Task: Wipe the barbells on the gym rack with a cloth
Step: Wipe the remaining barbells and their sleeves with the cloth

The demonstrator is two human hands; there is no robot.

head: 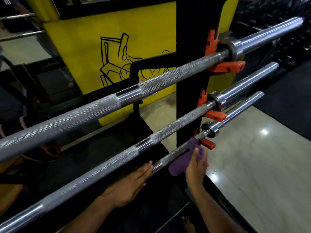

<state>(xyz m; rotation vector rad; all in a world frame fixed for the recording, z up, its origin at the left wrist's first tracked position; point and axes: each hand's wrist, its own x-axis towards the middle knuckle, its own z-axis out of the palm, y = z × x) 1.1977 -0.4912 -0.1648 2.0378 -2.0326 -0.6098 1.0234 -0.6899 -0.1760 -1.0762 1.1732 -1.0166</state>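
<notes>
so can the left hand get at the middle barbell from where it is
Probably yes: the left hand lies open just below the middle barbell, with nothing between them; the right hand and purple cloth are on the lowest barbell.

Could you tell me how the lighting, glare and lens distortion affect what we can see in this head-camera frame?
Head view: dim overall, the black rack upright nearly featureless; bright glare spots on the glossy pale floor; wide-angle bowing curves the three chrome barbells; the right hand gripping the purple cloth looks slightly motion-blurred; the left hand sits in shadow.
</notes>
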